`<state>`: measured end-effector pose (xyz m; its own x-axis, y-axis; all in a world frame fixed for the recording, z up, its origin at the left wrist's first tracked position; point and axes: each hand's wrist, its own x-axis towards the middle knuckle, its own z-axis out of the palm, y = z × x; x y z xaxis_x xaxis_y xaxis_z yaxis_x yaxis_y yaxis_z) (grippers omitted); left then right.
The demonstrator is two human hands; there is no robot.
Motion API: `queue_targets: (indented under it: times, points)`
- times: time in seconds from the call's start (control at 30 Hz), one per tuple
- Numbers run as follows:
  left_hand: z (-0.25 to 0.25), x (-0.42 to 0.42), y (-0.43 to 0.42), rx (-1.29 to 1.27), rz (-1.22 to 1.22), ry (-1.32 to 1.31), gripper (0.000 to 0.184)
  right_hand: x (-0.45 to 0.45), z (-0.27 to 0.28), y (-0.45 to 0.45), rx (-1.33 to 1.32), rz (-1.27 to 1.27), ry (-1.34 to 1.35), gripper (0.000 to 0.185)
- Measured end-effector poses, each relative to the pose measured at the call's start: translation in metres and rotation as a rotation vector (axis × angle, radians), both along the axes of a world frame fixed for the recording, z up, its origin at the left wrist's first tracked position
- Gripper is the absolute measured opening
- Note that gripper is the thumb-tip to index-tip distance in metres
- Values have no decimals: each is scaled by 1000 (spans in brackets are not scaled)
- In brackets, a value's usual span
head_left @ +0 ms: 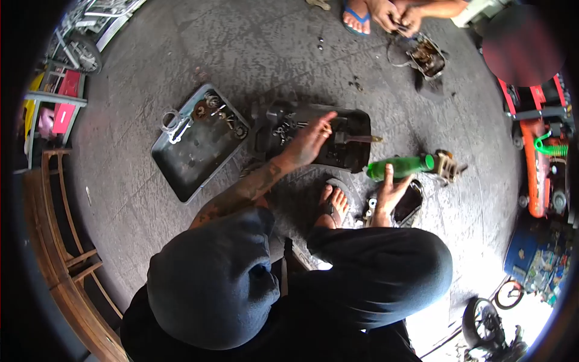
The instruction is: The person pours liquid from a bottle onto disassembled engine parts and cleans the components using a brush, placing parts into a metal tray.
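Observation:
My right hand (391, 196) is wrapped round a green plastic bottle (401, 167), held nearly level beyond my right foot. My left hand (309, 143) hovers over a black tray (278, 107), its fingers stretched out and nothing seen in them. Small metal parts (282, 131) lie in the left part of that tray. A brush-like tool (360, 139) rests across its right side, its tip over the rim. Close to the bottle's right end sits a metal engine part (446, 167). Below my right hand is an open dark casing (410, 202), partly hidden.
A grey tray (196, 181) with gears and a ring-shaped metal part (172, 122) stands at left. Across the floor, another person's hands (398, 18) work near an open engine case (427, 59). A wooden bench (45, 241) lines the left, a motorcycle (485, 329) the lower right.

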<state>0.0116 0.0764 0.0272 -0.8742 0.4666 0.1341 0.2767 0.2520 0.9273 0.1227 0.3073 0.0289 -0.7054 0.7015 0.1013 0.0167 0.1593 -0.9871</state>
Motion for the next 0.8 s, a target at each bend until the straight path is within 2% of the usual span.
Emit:
queue_targets:
  times: [0.03,0.07,0.13,0.17,0.2,0.23,0.3,0.37,0.4,0.47,0.6,0.73,0.8]
  points:
    - [0,-2,4,-39,-39,42,44,0,4,4,-10,39,-23,65]
    - [-3,-2,4,-85,-67,79,42,-3,-5,9,151,-20,-83,68]
    - [-29,-3,2,-24,-44,241,41,-9,2,11,154,-23,-156,69]
    - [-28,1,1,-40,-54,238,40,-12,-1,12,199,-66,-209,60]
    - [-32,6,0,-59,-75,234,39,-17,0,9,110,-8,-64,53]
    - [-47,9,4,94,-92,27,39,-19,-3,8,40,-13,-42,49]
    - [-60,10,3,65,-59,115,41,-23,-18,16,141,-8,-63,61]
    - [-27,11,-5,-3,-48,-147,45,-20,-25,22,233,4,-137,72]
    - [-9,9,-9,134,-17,-445,45,-21,-28,23,277,5,-178,79]
    - [-19,4,-20,459,13,-535,46,-22,-36,21,211,-11,-133,76]
    - [3,4,-88,516,229,-345,46,-22,-39,19,187,21,-172,75]
    - [2,12,-178,533,680,-553,45,-21,-58,21,77,27,-101,76]
    - [-31,15,-230,525,845,-631,42,-21,-64,20,143,-21,-101,71]
